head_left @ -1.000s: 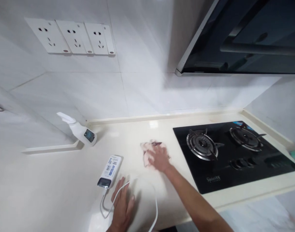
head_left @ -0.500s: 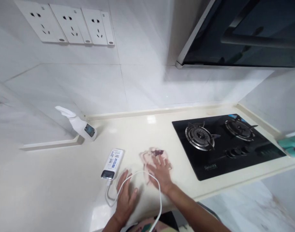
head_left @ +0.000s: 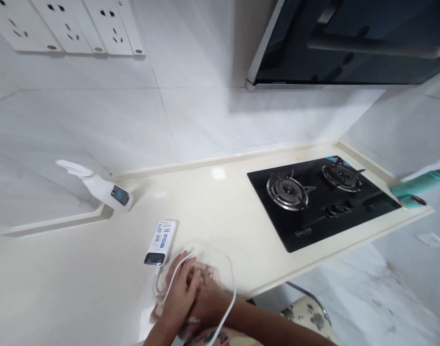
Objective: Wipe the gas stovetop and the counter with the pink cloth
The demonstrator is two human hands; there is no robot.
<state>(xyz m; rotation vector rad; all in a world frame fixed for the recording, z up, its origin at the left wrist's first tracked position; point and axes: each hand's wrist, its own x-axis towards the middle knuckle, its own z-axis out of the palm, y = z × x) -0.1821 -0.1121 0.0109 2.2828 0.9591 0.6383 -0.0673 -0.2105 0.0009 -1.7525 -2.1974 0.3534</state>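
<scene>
A pale pink cloth is bunched beneath my hands at the counter's front edge. My right hand presses on it with bent fingers, partly hidden by the left. Close against that hand, my left hand has its fingers curled over the folds of the cloth. A white cable loops across both hands. It plugs into a white power bank with a dark display, lying just beyond my left hand.
A white spray bottle stands at the back left by the wall. The black gas stove is set into the counter on the right, with green rolls beyond it. A dark range hood hangs above.
My right hand has drawn the cloth from the middle of the counter towards the front edge, beside my left hand. The spread cloth is now bunched. The camera view has shifted.
</scene>
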